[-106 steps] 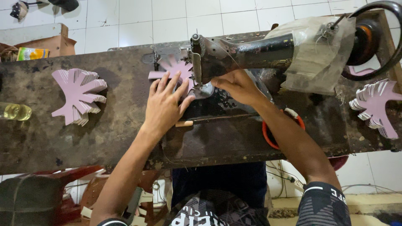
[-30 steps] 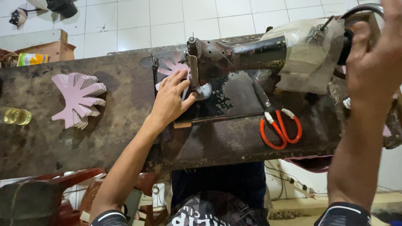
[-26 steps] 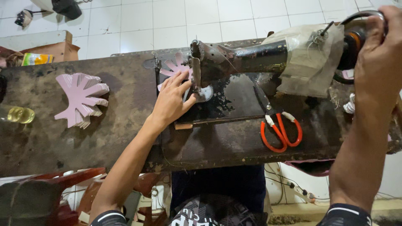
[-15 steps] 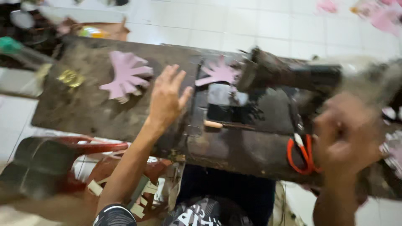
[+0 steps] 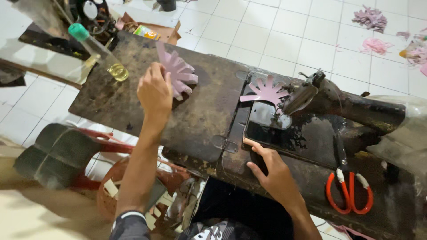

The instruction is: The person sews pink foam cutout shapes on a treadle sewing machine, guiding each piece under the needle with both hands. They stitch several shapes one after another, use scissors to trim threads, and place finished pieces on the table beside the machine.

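Observation:
My left hand [image 5: 155, 93] reaches over the stack of pink fan-shaped cutouts [image 5: 180, 75] on the left of the dark worn table [image 5: 204, 111], fingers closed on the edge of the top piece. My right hand [image 5: 271, 166] rests on the near edge of the machine bed, fingers loosely spread, holding nothing. A single pink cutout [image 5: 266, 92] lies under the needle of the old black sewing machine [image 5: 338, 104].
Orange-handled scissors [image 5: 349, 189] lie on the bed to the right. A bottle of yellow oil with a green cap [image 5: 100, 51] stands at the table's far left. Pink scraps [image 5: 376, 31] litter the white tiled floor. A dark stool [image 5: 58, 153] sits below left.
My left hand left the cutout at the needle and moved left onto the pink stack. My right hand came down from the handwheel to the bed's near edge. The view swung left.

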Demonstrator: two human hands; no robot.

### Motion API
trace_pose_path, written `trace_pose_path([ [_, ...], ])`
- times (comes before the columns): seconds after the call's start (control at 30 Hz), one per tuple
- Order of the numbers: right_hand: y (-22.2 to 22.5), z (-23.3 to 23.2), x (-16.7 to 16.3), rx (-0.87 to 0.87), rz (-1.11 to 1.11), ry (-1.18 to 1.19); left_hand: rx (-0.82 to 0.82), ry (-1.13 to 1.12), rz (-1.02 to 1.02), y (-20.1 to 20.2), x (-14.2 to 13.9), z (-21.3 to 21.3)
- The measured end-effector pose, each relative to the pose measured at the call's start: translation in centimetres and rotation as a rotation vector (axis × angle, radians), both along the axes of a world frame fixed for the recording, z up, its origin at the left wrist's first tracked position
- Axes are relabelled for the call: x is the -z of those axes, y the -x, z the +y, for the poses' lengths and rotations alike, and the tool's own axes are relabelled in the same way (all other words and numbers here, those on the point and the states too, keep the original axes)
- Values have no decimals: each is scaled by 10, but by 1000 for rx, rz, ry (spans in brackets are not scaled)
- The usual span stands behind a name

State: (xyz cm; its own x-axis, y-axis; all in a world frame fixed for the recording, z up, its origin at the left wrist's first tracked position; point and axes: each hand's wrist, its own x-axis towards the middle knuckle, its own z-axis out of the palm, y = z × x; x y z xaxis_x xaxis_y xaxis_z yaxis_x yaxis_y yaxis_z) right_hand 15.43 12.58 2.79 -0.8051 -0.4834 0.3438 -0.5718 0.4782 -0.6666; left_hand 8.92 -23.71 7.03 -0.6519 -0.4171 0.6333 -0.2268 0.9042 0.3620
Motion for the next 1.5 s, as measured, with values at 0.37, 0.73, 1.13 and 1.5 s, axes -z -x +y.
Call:
trace_pose_path([
  [0.37, 39, 85, -13, 261, -253, 288, 1034, -179, -418, -25, 39, 225],
  [0.73, 182, 112, 24, 253, -376, -308, 943, 101, -229, 0, 66, 241],
  [1.13, 210, 114, 42, 12, -214, 357, 950, 80, -254, 8, 66, 246],
  [1.5, 140, 140, 8, -15, -114, 113, 944, 61, -299, 14, 62, 246],
])
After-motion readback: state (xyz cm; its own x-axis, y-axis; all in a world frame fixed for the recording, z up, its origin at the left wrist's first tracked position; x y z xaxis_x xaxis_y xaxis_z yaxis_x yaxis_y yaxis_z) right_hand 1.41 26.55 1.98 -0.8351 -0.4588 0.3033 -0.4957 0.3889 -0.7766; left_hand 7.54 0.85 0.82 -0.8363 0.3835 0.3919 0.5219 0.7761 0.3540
